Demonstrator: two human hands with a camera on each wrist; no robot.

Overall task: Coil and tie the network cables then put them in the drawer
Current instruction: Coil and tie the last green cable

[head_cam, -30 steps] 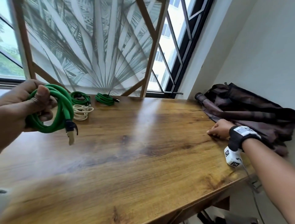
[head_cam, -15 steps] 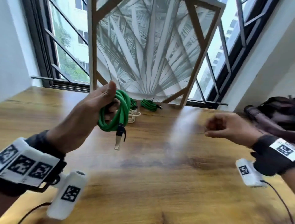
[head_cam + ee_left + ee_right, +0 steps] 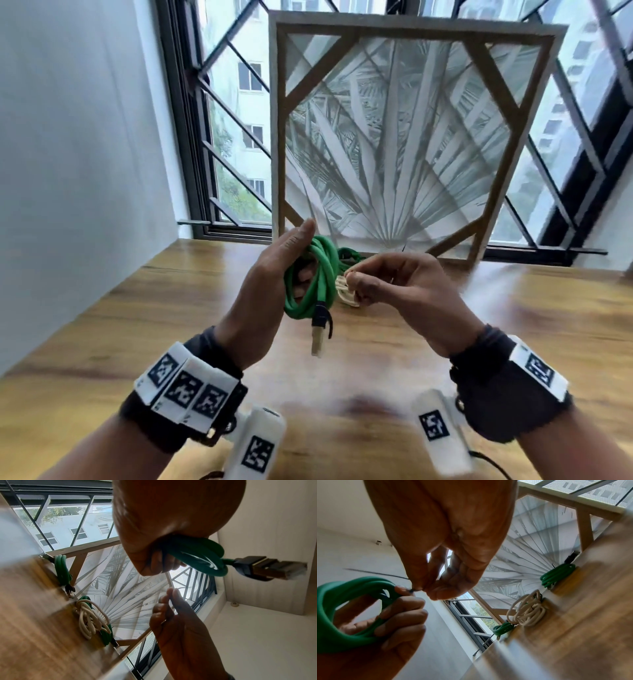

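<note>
Daylight enters through the window beyond the held cable coil; the panes read bright, near washed-out, in all 3 views. Head view: well lit, soft shadows, a pale glare streak on the wooden table right of the grip. Straight window bars bow toward the frame edges, and motion blur smears the table and the outer right side. Left wrist view: the left hand is backlit, dark and close to the lens; the table surface left of the grip is streaked with blur, and the plug tip is soft. Right wrist view: the right hand is backlit too; the table below right of the grip is heavily blurred.
</note>
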